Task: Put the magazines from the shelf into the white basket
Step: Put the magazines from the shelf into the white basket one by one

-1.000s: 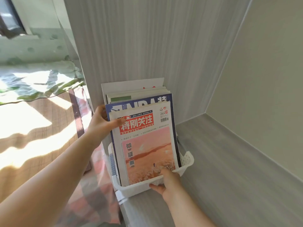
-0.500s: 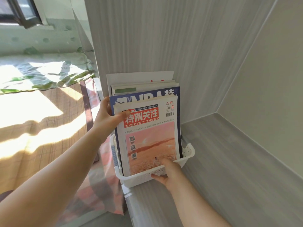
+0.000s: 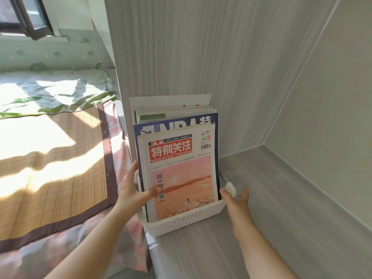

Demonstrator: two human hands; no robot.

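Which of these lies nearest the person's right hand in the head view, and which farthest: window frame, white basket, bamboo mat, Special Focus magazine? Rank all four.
1. white basket: its right end sits right beside the right hand.
2. Special Focus magazine: stands at the front of the basket, just left of the hand.
3. bamboo mat: on the bed, far left.
4. window frame: top left, beyond the bed.

Four magazines [image 3: 181, 178], one basket [image 3: 181, 220], two hands [image 3: 130, 191]

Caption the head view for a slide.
Magazines stand in a white basket on a grey shelf, left hand touching the front one, right hand relaxed beside the basket.
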